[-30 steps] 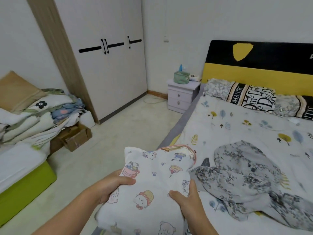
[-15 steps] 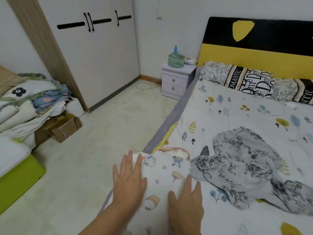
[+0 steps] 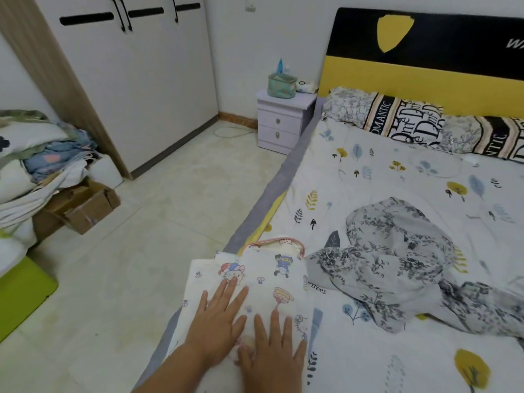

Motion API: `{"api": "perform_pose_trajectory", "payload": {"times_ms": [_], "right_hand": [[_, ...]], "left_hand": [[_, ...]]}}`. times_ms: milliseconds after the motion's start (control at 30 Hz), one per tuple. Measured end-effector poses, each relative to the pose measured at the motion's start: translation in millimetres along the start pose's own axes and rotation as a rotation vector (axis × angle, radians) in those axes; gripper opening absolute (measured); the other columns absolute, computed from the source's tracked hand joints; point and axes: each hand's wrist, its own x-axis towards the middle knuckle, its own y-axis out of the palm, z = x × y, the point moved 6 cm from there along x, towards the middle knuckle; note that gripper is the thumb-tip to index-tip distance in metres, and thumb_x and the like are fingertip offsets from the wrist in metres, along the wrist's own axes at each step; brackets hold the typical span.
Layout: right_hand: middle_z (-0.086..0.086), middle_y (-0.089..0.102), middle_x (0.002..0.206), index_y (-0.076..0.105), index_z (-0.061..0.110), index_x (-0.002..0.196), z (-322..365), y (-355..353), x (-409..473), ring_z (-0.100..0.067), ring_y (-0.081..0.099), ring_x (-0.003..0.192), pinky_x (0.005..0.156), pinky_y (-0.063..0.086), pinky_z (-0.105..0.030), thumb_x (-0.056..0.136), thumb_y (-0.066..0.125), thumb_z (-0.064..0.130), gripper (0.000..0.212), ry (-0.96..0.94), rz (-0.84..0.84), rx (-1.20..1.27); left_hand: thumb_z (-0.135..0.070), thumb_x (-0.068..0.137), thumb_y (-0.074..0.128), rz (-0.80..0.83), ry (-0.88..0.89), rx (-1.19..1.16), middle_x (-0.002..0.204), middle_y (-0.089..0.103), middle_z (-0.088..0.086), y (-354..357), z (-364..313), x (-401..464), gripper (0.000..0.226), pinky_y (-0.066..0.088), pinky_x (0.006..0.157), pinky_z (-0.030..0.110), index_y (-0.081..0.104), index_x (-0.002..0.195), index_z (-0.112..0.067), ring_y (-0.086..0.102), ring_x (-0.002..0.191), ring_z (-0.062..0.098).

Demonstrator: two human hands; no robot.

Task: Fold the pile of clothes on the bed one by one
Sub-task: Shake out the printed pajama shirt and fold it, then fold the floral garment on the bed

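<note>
Bed (image 3: 397, 177), both hands flat on cartoon-print garment (image 3: 272, 270)

Only two hands and part of one forearm show, at the bottom centre of the frame. The left hand (image 3: 218, 321) and its forearm are bare, with no sleeve, watch or bracelet. The right hand (image 3: 273, 355) is bare too, with no ring. The fingernails are short and unpainted. No clothing shows.

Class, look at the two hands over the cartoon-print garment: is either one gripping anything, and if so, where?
Nothing is gripped. The left hand and right hand lie flat, fingers straight, pressing on top of the folded cartoon-print garment at the bed's edge.
</note>
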Motion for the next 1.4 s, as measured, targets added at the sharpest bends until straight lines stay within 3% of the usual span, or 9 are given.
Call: {"api": "perform_pose_trajectory", "payload": {"times_ms": [100, 167, 267, 367, 467, 733, 933, 1067, 1400], "right_hand": [[-0.005, 0.051, 0.138, 0.055, 0.025, 0.118, -4.1, -13.2, 3.0, -0.025, 0.034, 0.136, 0.084, 0.045, -0.059, 0.080, 0.021, 0.057, 0.060, 0.039, 0.172, -0.018], [-0.001, 0.027, 0.153, 0.038, 0.026, 0.142, -3.2, -32.8, 6.8, -0.024, 0.028, 0.140, 0.105, 0.030, -0.056, 0.062, 0.005, 0.060, 0.092, 0.019, 0.257, -0.054], [0.007, 0.014, 0.156, 0.025, 0.031, 0.145, -13.9, -58.0, 0.9, -0.012, 0.012, 0.143, 0.116, 0.016, -0.032, 0.064, -0.002, 0.055, 0.089, 0.031, 0.278, 0.066], [0.007, 0.033, 0.146, 0.038, 0.027, 0.137, -15.3, -78.8, -5.4, -0.011, 0.027, 0.135, 0.110, 0.024, -0.026, 0.053, -0.005, 0.054, 0.099, 0.028, 0.210, 0.131], [0.009, 0.033, 0.145, 0.039, 0.028, 0.137, -14.2, -95.6, -17.0, -0.010, 0.027, 0.134, 0.108, 0.022, -0.021, 0.067, 0.007, 0.048, 0.079, 0.021, 0.237, 0.182], [0.007, 0.043, 0.136, 0.045, 0.025, 0.131, -33.5, -131.1, -40.9, -0.009, 0.034, 0.127, 0.100, 0.029, -0.019, 0.096, 0.038, 0.022, 0.037, 0.023, 0.202, 0.274], [-0.002, 0.061, 0.119, 0.060, 0.025, 0.119, -62.5, -171.7, -58.2, -0.016, 0.054, 0.110, 0.086, 0.037, -0.021, 0.094, 0.040, 0.016, 0.032, 0.035, 0.196, 0.308], [-0.008, 0.065, 0.111, 0.062, 0.021, 0.113, -103.5, -208.2, -67.9, -0.019, 0.056, 0.095, 0.077, 0.036, -0.026, 0.094, 0.039, 0.017, 0.030, 0.023, 0.215, 0.229], [-0.010, 0.058, 0.121, 0.060, 0.020, 0.117, -266.1, -278.3, -97.7, -0.025, 0.053, 0.112, 0.074, 0.035, -0.025, 0.094, 0.040, 0.017, 0.031, 0.128, 0.338, 0.082]], "left_hand": [[-0.048, 0.098, 0.005, 0.064, 0.010, -0.003, 0.140, 0.044, -0.002, 0.9, -3.2, 5.0, 0.053, 0.009, 0.113, 0.039, 0.011, 0.149, -0.032, 0.013, 0.143, 0.015], [-0.052, 0.096, -0.003, 0.076, -0.032, 0.040, 0.141, 0.046, 0.001, -13.3, -7.0, 6.8, 0.063, 0.032, 0.104, 0.046, 0.033, 0.143, -0.031, 0.037, 0.132, 0.020], [-0.060, 0.065, -0.017, 0.152, -0.018, 0.035, 0.158, 0.002, -0.002, -39.2, -15.5, 6.9, 0.095, 0.006, 0.114, 0.050, 0.014, 0.149, -0.028, 0.009, 0.145, 0.016], [-0.056, 0.089, 0.008, 0.229, -0.067, 0.001, 0.158, -0.003, -0.002, -56.8, -22.5, 5.8, 0.067, -0.005, 0.115, 0.045, 0.007, 0.150, -0.029, 0.000, 0.145, 0.016], [-0.038, 0.099, 0.028, 0.187, -0.063, -0.037, 0.158, 0.001, -0.001, -71.7, -32.7, 2.6, 0.054, -0.005, 0.115, 0.044, 0.012, 0.150, -0.027, 0.001, 0.145, 0.016], [-0.033, 0.098, 0.034, 0.162, -0.036, 0.023, 0.156, 0.015, -0.001, -99.2, -68.0, 3.5, 0.048, 0.002, 0.115, 0.041, 0.026, 0.145, -0.026, 0.010, 0.144, 0.013], [-0.023, 0.096, 0.039, 0.151, 0.156, -0.113, 0.128, 0.055, -0.003, -114.9, -144.3, 11.2, 0.034, 0.037, 0.092, 0.022, 0.051, 0.128, -0.022, 0.050, 0.116, 0.014], [-0.023, 0.095, 0.041, 0.197, 0.253, -0.131, 0.116, 0.063, -0.001, -117.2, -211.2, 13.5, 0.028, 0.040, 0.083, 0.024, 0.058, 0.116, -0.020, 0.056, 0.105, 0.016], [-0.028, 0.097, 0.040, 0.280, 0.334, -0.116, 0.114, 0.063, -0.002, -93.8, -364.4, 20.0, 0.026, 0.039, 0.074, 0.023, 0.058, 0.114, -0.021, 0.057, 0.099, 0.015]]}}
